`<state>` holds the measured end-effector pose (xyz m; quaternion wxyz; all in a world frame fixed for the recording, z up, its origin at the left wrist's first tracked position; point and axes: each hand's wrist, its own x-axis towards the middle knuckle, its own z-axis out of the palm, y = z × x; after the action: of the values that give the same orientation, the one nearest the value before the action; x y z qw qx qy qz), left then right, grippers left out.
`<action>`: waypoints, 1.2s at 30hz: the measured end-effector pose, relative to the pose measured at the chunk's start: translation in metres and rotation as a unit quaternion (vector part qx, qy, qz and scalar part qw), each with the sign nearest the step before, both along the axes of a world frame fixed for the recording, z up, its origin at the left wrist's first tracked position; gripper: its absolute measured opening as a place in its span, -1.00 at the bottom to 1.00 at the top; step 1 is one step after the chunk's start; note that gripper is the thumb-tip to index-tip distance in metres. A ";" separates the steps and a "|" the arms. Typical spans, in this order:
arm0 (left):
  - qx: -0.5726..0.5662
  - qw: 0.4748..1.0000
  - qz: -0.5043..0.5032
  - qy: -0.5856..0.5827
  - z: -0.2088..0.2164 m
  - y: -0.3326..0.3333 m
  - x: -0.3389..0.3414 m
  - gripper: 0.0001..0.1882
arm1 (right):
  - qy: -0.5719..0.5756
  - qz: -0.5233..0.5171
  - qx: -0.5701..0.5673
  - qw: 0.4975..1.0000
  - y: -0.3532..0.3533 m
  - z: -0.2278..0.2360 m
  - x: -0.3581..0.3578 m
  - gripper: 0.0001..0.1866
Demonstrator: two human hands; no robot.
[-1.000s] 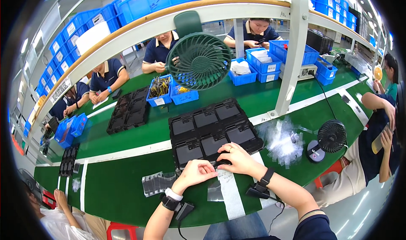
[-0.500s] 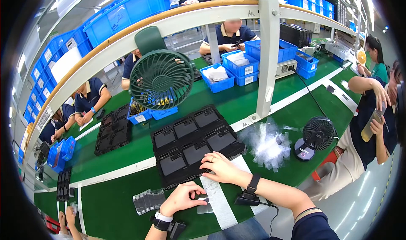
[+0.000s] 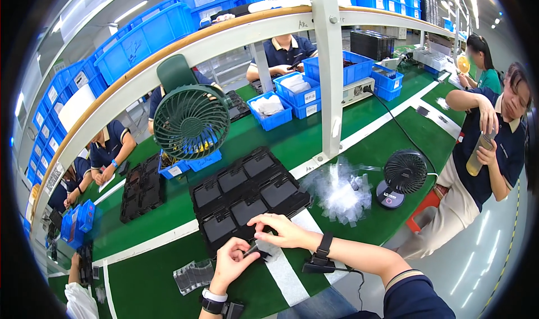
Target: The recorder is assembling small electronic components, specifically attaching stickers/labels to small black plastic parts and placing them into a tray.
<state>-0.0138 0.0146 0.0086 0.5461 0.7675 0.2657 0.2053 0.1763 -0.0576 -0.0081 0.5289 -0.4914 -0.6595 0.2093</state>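
Observation:
My left hand [image 3: 231,264] pinches a small dark flat piece [image 3: 252,250] between thumb and fingers, just in front of the black tray. Close above it, my right hand [image 3: 282,231] has its index finger and thumb drawn together near the piece's upper end; whether anything thin is between them is too small to make out. The black tray [image 3: 206,229] has several compartments holding dark flat panels [image 3: 249,210]. Left of my left hand lies a group of clear film strips with dark parts [image 3: 193,277]. A white strip [image 3: 287,274] runs over the green table beneath my hands.
A heap of clear film pieces [image 3: 340,192] lies right of the tray, beside a small black desk fan [image 3: 405,173]. A green fan [image 3: 191,119] hangs from the shelf rail. A white post [image 3: 328,77] rises behind the tray. Blue bins [image 3: 269,106] stand beyond; co-workers sit around the table.
My right hand has left the tray's near edge and come beside my left hand. My left hand has lifted the dark piece from the table and tilted it. The view has shifted slightly.

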 end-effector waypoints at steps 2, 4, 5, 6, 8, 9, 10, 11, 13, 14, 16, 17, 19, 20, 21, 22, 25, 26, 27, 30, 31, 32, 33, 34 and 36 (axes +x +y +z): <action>-0.018 0.997 0.056 -0.044 -0.003 -0.004 0.003 -0.70 | 0.062 0.063 0.005 0.996 -0.002 -0.001 0.000 -0.62; -0.034 0.995 0.071 -0.068 -0.003 -0.010 0.008 -0.71 | 0.065 0.060 0.006 0.996 -0.001 -0.004 -0.002 -0.63; -0.054 0.990 0.079 -0.105 -0.003 -0.014 0.010 -0.73 | 0.067 0.060 0.009 0.996 -0.001 -0.005 -0.002 -0.63; -0.074 0.983 0.087 -0.143 -0.004 -0.015 0.011 -0.74 | 0.057 0.042 0.025 0.997 -0.001 -0.003 -0.002 -0.70; -0.090 0.985 0.073 -0.126 -0.004 -0.009 0.007 -0.76 | 0.043 0.026 0.033 0.998 -0.001 -0.005 -0.003 -0.75; -0.106 0.987 0.059 -0.109 -0.005 -0.007 0.003 -0.78 | 0.030 0.009 0.040 0.999 0.000 -0.005 -0.003 -0.80; -0.098 0.988 0.050 -0.109 -0.011 -0.005 0.002 -0.80 | 0.017 0.016 0.032 0.999 -0.001 -0.003 -0.003 -0.85; -0.103 0.987 0.048 -0.111 -0.013 -0.006 0.001 -0.84 | 0.027 0.017 0.030 0.999 -0.001 -0.003 -0.004 -0.88; -0.115 0.986 0.035 -0.118 -0.015 -0.007 0.001 -0.85 | -0.024 0.027 0.065 0.997 0.000 -0.007 -0.003 -0.91; -0.113 0.987 0.029 -0.114 -0.017 -0.006 0.001 -0.86 | -0.033 0.028 0.044 0.998 0.000 -0.009 -0.003 -0.90; -0.108 0.988 0.027 -0.111 -0.016 -0.006 0.001 -0.87 | -0.027 0.047 0.041 0.998 -0.001 -0.006 -0.003 -0.88; -0.106 0.988 0.023 -0.107 -0.016 -0.007 0.000 -0.88 | -0.019 0.064 0.036 0.997 -0.003 -0.005 -0.004 -0.86; -0.091 0.991 0.015 -0.100 -0.018 -0.006 0.000 -0.89 | -0.019 0.071 0.043 0.996 -0.003 -0.003 -0.004 -0.84; -0.077 0.993 0.006 -0.092 -0.020 -0.007 -0.001 -0.89 | -0.024 0.080 0.038 0.996 -0.003 -0.003 -0.003 -0.85; -0.078 0.993 0.008 -0.092 -0.019 -0.007 -0.002 -0.89 | -0.029 0.089 0.034 0.995 -0.003 -0.004 -0.004 -0.87; -0.071 0.993 0.005 -0.090 -0.019 -0.008 -0.002 -0.89 | -0.028 0.090 0.032 0.995 -0.003 -0.005 -0.004 -0.87; -0.066 0.994 0.005 -0.091 -0.022 -0.007 -0.004 -0.87 | -0.023 0.094 0.026 0.995 -0.001 -0.009 -0.006 -0.88; -0.067 0.993 0.007 -0.095 -0.022 -0.007 -0.004 -0.85 | -0.011 0.082 0.020 0.996 -0.001 -0.010 -0.007 -0.88; -0.069 0.993 0.008 -0.093 -0.019 -0.009 -0.004 -0.85 | 0.001 0.071 0.013 0.997 -0.001 -0.011 -0.009 -0.88; -0.119 0.989 0.000 -0.091 -0.005 -0.017 -0.001 -0.81 | 0.011 -0.020 0.008 1.000 -0.002 -0.009 -0.006 -0.93; -0.119 0.989 0.000 -0.089 -0.004 -0.017 0.000 -0.81 | 0.024 -0.052 -0.011 0.998 -0.002 -0.009 -0.004 -0.94; -0.114 0.991 -0.014 -0.066 -0.003 -0.018 0.001 -0.79 | 0.041 -0.079 0.023 0.996 0.000 -0.013 -0.002 -0.95; -0.109 0.993 -0.028 -0.043 -0.002 -0.018 0.002 -0.77 | 0.106 -0.101 0.030 0.989 0.000 -0.013 -0.001 -0.94; -0.108 0.993 -0.054 0.001 -0.002 -0.016 -0.001 -0.72 | 0.092 -0.121 0.037 0.988 0.000 -0.007 0.004 -0.94; -0.018 0.996 -0.081 0.033 -0.005 -0.019 0.000 -0.64 | 0.080 -0.186 0.063 0.977 -0.008 0.016 0.025 -0.93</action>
<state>-0.0139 -0.0044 0.0033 0.5659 0.7826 0.2243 0.1305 0.2016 -0.0655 0.0080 0.6393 -0.5528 -0.5244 0.1039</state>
